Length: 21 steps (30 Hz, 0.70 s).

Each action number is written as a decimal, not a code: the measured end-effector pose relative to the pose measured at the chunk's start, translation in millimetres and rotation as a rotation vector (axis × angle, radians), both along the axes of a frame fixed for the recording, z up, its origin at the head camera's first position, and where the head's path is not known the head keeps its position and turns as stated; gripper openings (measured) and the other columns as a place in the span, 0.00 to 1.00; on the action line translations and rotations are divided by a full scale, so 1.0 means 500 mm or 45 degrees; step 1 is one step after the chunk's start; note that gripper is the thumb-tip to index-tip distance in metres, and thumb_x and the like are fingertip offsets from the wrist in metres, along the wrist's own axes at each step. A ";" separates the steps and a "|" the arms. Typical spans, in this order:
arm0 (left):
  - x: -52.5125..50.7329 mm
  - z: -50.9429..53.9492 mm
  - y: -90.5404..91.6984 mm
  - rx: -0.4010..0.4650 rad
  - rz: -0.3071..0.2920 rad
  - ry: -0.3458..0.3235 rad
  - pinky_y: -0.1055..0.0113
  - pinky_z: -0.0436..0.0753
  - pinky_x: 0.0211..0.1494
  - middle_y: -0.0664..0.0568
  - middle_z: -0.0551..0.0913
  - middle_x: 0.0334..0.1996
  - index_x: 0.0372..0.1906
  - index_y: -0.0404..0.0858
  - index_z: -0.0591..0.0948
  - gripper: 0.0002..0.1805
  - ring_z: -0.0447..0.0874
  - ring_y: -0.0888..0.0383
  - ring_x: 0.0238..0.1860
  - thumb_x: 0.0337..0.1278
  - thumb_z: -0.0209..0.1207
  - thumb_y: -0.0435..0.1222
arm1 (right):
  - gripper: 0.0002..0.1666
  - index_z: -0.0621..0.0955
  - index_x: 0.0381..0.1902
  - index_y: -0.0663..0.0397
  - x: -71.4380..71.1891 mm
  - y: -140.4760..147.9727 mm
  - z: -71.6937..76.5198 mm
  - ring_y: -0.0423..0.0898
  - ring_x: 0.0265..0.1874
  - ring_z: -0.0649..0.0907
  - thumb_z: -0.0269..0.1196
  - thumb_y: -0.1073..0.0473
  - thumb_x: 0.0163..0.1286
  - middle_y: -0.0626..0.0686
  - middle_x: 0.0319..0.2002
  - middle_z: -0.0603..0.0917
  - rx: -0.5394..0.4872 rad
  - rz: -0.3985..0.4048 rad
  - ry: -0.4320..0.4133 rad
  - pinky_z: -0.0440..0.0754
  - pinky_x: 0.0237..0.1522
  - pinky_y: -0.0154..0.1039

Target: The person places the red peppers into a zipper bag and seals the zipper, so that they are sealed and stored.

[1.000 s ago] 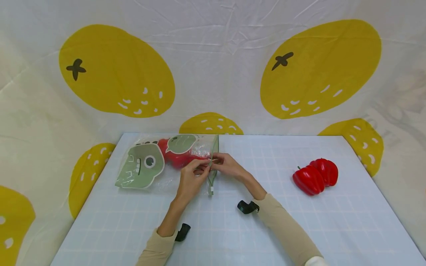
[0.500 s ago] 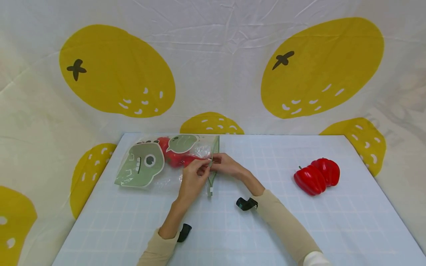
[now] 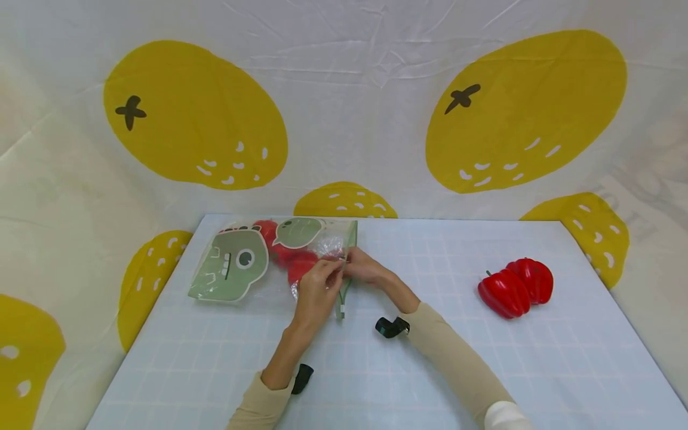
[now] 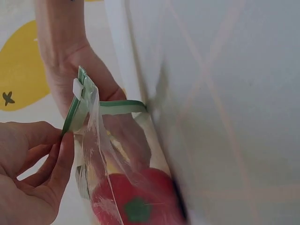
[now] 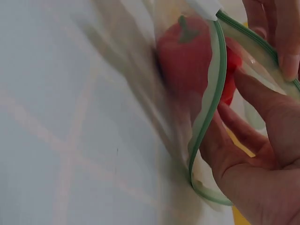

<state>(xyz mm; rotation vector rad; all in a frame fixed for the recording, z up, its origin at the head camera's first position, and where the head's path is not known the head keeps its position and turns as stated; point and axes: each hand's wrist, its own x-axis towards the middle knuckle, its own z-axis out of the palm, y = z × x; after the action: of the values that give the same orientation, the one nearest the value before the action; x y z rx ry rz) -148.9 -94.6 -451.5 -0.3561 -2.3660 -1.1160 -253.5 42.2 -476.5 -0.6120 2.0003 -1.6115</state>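
A clear zip bag (image 3: 228, 269) with green dinosaur prints lies on its side at the table's back left. My left hand (image 3: 317, 292) pinches one green-edged lip (image 4: 70, 117) of its mouth between thumb and fingertips, near the white slider (image 4: 78, 89). Through that mouth my right hand (image 5: 262, 159) reaches in, fingers loosely bent and spread. Its thumb tip meets a red bell pepper (image 5: 185, 61) with a green stem; contact of the other fingers is partly hidden. Further in, more red (image 3: 266, 227) shows through the plastic behind the prints.
Two red bell peppers, a nearer one (image 3: 503, 294) and a farther one (image 3: 536, 280), lie side by side on the right of the pale checked table (image 3: 430, 257). A white cloth with yellow fruit prints (image 3: 196, 110) hangs behind the table's back edge.
My right hand has gone slightly farther left into the bag. The pepper near the mouth has shifted and now shows lower, beside my left hand, which keeps its pinch on the lip.
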 end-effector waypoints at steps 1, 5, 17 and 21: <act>0.000 0.000 0.001 0.001 0.000 0.002 0.63 0.89 0.39 0.42 0.86 0.39 0.47 0.29 0.88 0.12 0.85 0.53 0.35 0.57 0.69 0.23 | 0.21 0.78 0.57 0.73 0.001 -0.002 0.000 0.43 0.38 0.78 0.60 0.70 0.67 0.54 0.43 0.83 -0.018 0.004 0.003 0.78 0.41 0.32; 0.002 0.001 0.003 0.012 -0.001 -0.005 0.63 0.89 0.42 0.42 0.87 0.40 0.48 0.28 0.88 0.13 0.86 0.52 0.37 0.57 0.70 0.23 | 0.20 0.77 0.57 0.73 0.002 -0.006 0.000 0.42 0.36 0.79 0.60 0.72 0.68 0.52 0.41 0.83 -0.071 0.009 -0.015 0.78 0.39 0.32; 0.005 0.003 0.011 0.017 0.052 0.003 0.63 0.89 0.37 0.42 0.87 0.37 0.46 0.28 0.88 0.12 0.87 0.52 0.34 0.55 0.69 0.22 | 0.22 0.80 0.60 0.67 -0.001 0.021 0.003 0.44 0.45 0.80 0.60 0.64 0.71 0.57 0.52 0.85 0.047 0.032 0.015 0.80 0.51 0.34; 0.003 0.001 0.014 -0.025 0.117 0.041 0.61 0.89 0.36 0.43 0.86 0.32 0.43 0.27 0.88 0.11 0.87 0.52 0.30 0.53 0.69 0.22 | 0.20 0.81 0.62 0.64 0.003 0.039 0.012 0.46 0.50 0.83 0.59 0.60 0.77 0.57 0.56 0.86 0.053 0.049 0.043 0.82 0.58 0.40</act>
<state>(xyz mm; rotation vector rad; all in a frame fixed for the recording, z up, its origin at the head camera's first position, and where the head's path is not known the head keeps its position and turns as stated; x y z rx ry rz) -147.6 -87.5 -451.2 -0.2677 -2.3417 -1.0380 -251.9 61.5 -470.4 -0.6621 2.0286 -1.5429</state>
